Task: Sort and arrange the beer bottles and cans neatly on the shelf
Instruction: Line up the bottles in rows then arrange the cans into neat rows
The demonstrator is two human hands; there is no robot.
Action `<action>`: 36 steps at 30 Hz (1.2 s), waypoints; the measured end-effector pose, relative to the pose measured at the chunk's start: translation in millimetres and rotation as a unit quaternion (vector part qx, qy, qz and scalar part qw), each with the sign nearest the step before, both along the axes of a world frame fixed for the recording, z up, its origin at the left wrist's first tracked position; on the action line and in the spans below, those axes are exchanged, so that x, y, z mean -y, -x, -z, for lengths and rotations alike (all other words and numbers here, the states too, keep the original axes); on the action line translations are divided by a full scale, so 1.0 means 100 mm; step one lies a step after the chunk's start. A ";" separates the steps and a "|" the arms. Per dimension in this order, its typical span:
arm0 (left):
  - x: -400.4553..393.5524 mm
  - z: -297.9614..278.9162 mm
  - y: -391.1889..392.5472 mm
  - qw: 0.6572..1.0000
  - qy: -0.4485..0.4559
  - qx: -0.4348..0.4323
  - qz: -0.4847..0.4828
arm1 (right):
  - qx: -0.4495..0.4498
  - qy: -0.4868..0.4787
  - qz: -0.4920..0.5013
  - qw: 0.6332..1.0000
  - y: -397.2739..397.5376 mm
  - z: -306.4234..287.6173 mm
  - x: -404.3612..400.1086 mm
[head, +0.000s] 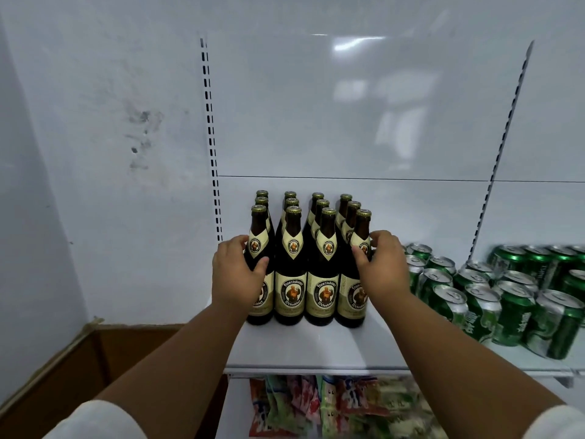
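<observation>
Snack packets (332, 403) on lower tier. White shelf (316, 350) above: left hand (235, 274) grips front-left bottle (258, 264), right hand (381, 267) grips front-right bottle (356, 270). Bottle block four by three; green cans (493, 299) clustered right.

A white wall (95, 137) with grey scuff marks stood to the left of the hands. Above them, a glossy back panel (348, 106) reflected ceiling light. Brown floor (63, 369) lay below left.
</observation>
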State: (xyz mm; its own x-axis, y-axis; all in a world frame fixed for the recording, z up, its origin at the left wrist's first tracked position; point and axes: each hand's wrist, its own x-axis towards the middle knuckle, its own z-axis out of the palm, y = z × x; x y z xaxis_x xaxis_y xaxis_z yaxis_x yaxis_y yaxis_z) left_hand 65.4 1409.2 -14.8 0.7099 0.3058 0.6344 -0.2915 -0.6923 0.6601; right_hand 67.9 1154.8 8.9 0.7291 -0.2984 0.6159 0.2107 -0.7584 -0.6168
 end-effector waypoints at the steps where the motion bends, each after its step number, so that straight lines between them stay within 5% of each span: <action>1: -0.01 -0.01 0.02 1.000 -0.001 -0.002 -0.002 | -0.007 0.001 0.000 1.000 0.01 -0.01 0.00; 5: 0.00 -0.06 0.16 0.998 -0.033 0.047 -0.007 | -0.009 0.012 0.014 1.000 0.09 -0.09 -0.03; 16: 0.84 0.09 0.50 0.959 -0.186 0.140 0.162 | 0.034 0.098 0.009 0.995 0.56 -0.09 0.30; 36: 3.04 0.52 0.31 0.979 -0.092 0.053 0.173 | -0.098 0.220 -0.159 0.957 0.26 -0.01 2.23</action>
State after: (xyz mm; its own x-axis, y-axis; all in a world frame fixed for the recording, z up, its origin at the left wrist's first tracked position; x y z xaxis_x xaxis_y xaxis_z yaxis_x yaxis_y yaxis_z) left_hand 34.8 1105.0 -66.8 0.6783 -0.0665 0.7318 -0.5891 -0.6446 0.4874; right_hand 41.5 931.8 10.1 0.8543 0.2156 0.4730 0.3875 -0.8707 -0.3029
